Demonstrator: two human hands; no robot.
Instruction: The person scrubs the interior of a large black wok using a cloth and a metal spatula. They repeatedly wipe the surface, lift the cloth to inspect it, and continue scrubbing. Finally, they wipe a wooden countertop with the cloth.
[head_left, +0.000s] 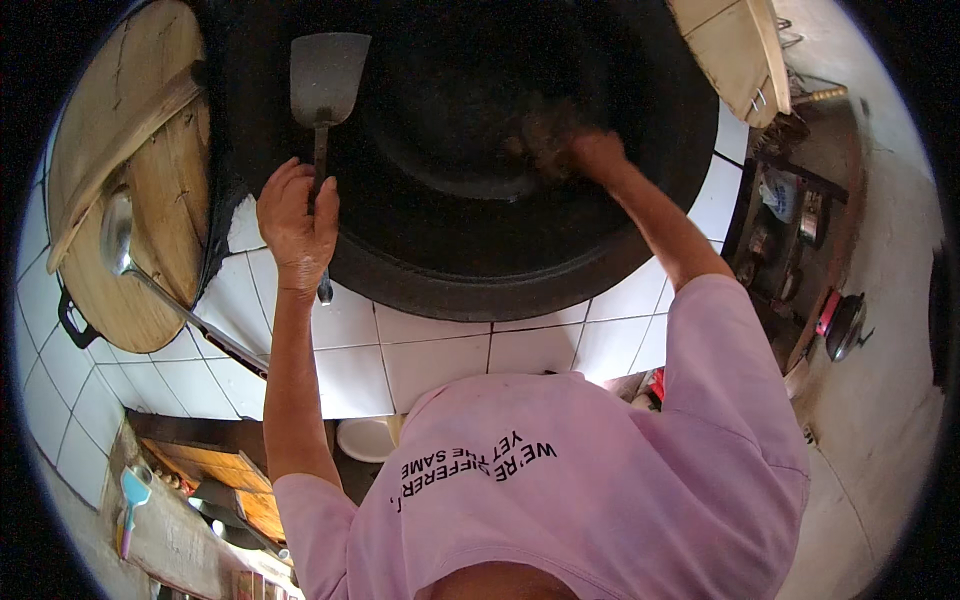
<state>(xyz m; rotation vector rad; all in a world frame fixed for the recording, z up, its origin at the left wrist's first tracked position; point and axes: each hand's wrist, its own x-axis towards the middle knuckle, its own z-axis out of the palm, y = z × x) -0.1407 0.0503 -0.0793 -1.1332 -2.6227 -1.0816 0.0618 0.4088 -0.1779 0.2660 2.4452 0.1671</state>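
Note:
A large dark wok is set in a white-tiled stove top. My left hand lies over the handle of a metal spatula at the wok's left rim, thumb and fingers on either side of it; its grip is unclear. The spatula's blade points away from me, over the wok's left part. Inside the wok, to the right, my right hand holds a brown, fibrous-looking bundle against the dark surface. That bundle is blurred, so its exact kind cannot be told.
Left of the wok, a metal ladle leans over a round wooden lid with a wooden crossbar. Another wooden lid stands at the upper right. White tiles edge the stove before me. Shelves with pots are at the right.

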